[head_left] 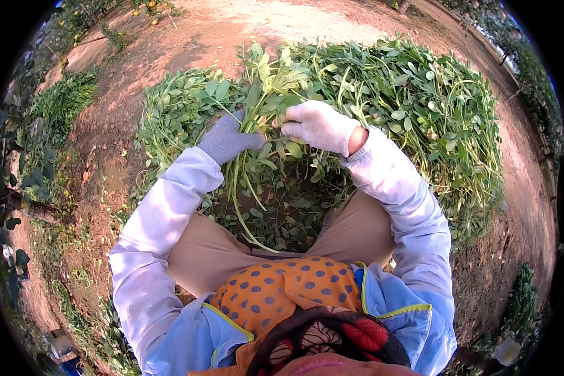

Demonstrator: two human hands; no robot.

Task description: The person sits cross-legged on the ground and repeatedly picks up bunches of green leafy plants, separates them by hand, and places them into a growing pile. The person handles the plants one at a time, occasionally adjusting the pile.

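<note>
My left hand, in a grey knitted glove, is closed around a bunch of leafy green stems. The leaves point away from me, and several long pale stems hang down toward my lap. On the other side of the bunch my right hand, in a whitish glove, has its fingers curled in against the stems. Its fingertips are partly hidden among the leaves. Beyond and beside both hands lies a big heap of the same cut greenery, with oval leaflets. A smaller part of it lies left of the bunch.
Loose leaves and stems litter the shaded ground between my bent legs. Reddish bare soil stretches past the heap. Trees with orange fruit stand at the far left, and more bushes line both sides.
</note>
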